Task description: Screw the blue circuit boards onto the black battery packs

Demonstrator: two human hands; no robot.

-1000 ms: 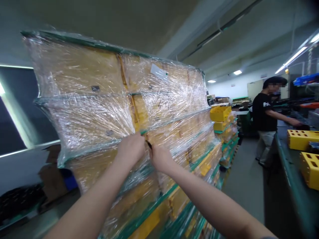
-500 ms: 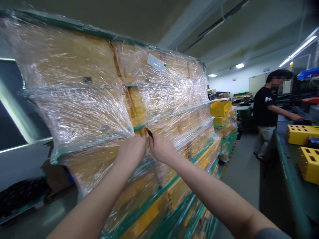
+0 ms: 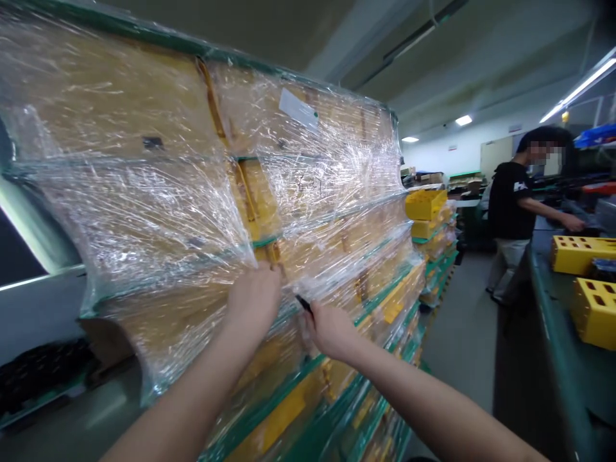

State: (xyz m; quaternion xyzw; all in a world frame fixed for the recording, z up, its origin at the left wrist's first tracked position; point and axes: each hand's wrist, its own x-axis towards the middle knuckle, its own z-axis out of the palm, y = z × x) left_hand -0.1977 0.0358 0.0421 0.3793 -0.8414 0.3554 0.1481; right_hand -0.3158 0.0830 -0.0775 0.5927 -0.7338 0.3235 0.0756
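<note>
In front of me stands a tall stack of yellow parts [image 3: 262, 221] with green sheets between the layers, all wrapped in clear stretch film [image 3: 183, 199]. The film is split in a vertical gap that bares yellow surfaces above my hands. My left hand [image 3: 257, 292] is closed on the film's gathered edge, left of the gap. Lower and to the right, my right hand [image 3: 332, 327] is wrapped round a slim black cutter [image 3: 303, 303]. Its tip points up and left at the film; whether it touches cannot be made out.
A white label [image 3: 298, 108] is on the stack's upper part. Right of an aisle, a person [image 3: 513, 199] stands at a green-topped workbench [image 3: 553, 314] bearing yellow perforated housings [image 3: 597, 314]. A smaller stack with yellow bins [image 3: 426, 205] stands behind. Dark items [image 3: 43, 375] lie at lower left.
My right hand has moved down and slightly right with the cutter, away from my left hand. The left hand stays at the film edge. The view has shifted closer to the stack.
</note>
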